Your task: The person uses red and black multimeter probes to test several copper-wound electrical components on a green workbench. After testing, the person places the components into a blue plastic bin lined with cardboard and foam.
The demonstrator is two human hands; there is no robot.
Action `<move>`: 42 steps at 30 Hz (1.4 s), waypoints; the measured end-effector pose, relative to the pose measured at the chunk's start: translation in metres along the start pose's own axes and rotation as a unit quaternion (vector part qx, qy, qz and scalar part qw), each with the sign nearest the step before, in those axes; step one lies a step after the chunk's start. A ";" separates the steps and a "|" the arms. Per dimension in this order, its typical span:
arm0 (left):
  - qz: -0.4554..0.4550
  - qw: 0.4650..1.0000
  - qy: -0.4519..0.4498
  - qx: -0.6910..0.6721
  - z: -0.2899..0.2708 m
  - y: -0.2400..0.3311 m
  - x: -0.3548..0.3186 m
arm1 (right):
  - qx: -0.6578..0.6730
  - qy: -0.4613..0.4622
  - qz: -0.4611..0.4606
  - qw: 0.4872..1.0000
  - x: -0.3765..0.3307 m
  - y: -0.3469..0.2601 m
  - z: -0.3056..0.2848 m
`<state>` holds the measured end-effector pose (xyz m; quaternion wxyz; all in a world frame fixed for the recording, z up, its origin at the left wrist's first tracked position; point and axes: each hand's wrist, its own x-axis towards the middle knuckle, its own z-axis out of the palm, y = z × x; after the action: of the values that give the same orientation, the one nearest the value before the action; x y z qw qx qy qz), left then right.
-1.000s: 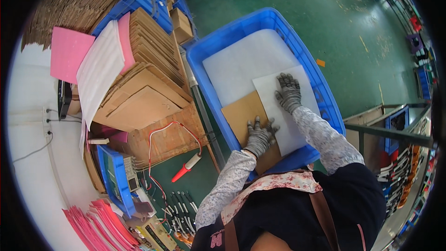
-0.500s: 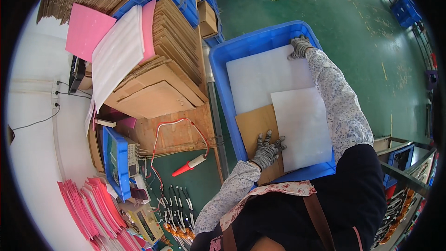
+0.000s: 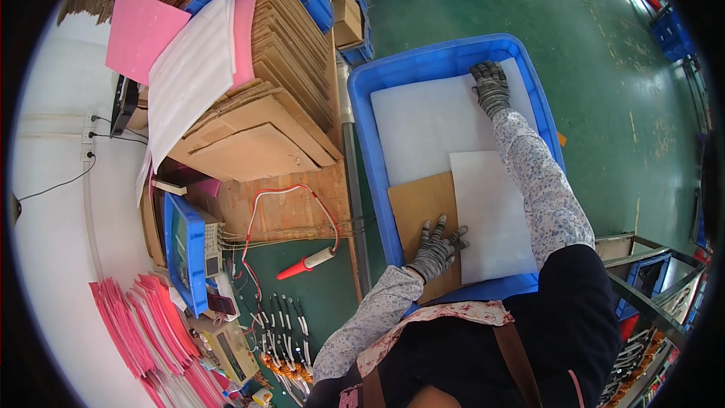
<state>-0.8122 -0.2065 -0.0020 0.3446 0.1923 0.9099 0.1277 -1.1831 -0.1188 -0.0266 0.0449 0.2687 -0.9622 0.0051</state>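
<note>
A large blue plastic bin point(image 3: 364, 153) stands in front of me, lined with sheets. Across its far half lies a white foam sheet point(image 3: 419, 125). A second, smaller white sheet point(image 3: 491, 219) overlaps it on the near right, beside a brown cardboard piece point(image 3: 411, 208) on the near left. My left hand point(image 3: 436, 251), in a grey striped glove, rests with spread fingers on the cardboard, its fingertips by the edge of the smaller sheet. Gloved alike, my right hand point(image 3: 491, 87) lies flat on the far right part of the large foam sheet.
Left of the bin is a workbench point(image 3: 287, 208) bearing stacked cardboard point(image 3: 291, 53), pink and white foam sheets point(image 3: 192, 68) and a red-and-white handled tool point(image 3: 306, 264) on a cord. Bundled cables point(image 3: 283, 325) lie nearer me. A metal rack point(image 3: 642, 295) stands at right.
My right hand has moved from the bin's far right corner and the sheet's edge onto the foam sheet. My left hand stays on the cardboard. The view has shifted slightly.
</note>
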 end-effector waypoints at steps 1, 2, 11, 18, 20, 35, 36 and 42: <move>0.000 1.000 0.005 0.006 0.001 -0.001 0.001 | 0.003 0.050 -0.006 0.999 -0.003 -0.003 0.001; 0.001 1.000 0.010 0.014 0.004 -0.005 0.003 | 0.006 0.101 -0.010 0.995 -0.007 -0.006 0.001; -0.013 1.000 -0.005 0.010 0.001 -0.009 -0.005 | 0.154 0.005 0.007 0.988 -0.191 -0.096 -0.054; -0.052 0.989 0.140 0.012 0.019 0.000 -0.018 | 0.134 -0.020 -0.078 0.988 -0.223 -0.081 -0.004; -0.084 0.986 0.147 -0.006 0.027 0.008 -0.039 | 0.154 -0.018 -0.095 0.983 -0.231 -0.083 -0.012; -0.036 0.951 0.257 -0.170 0.058 0.036 -0.114 | 0.144 -0.099 -0.315 0.933 -0.338 -0.096 -0.013; -0.017 0.937 0.298 -0.183 0.054 0.045 -0.137 | 0.142 -0.098 -0.319 0.932 -0.342 -0.102 -0.016; -0.083 0.781 0.538 -0.307 0.120 0.056 -0.328 | 0.239 0.043 -0.256 0.935 -0.367 -0.141 -0.089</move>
<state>-0.4899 -0.2880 0.1207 -0.1503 -0.1001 0.8727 0.4537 -0.7904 -0.0464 0.0268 0.0206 0.5085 -0.8280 0.2353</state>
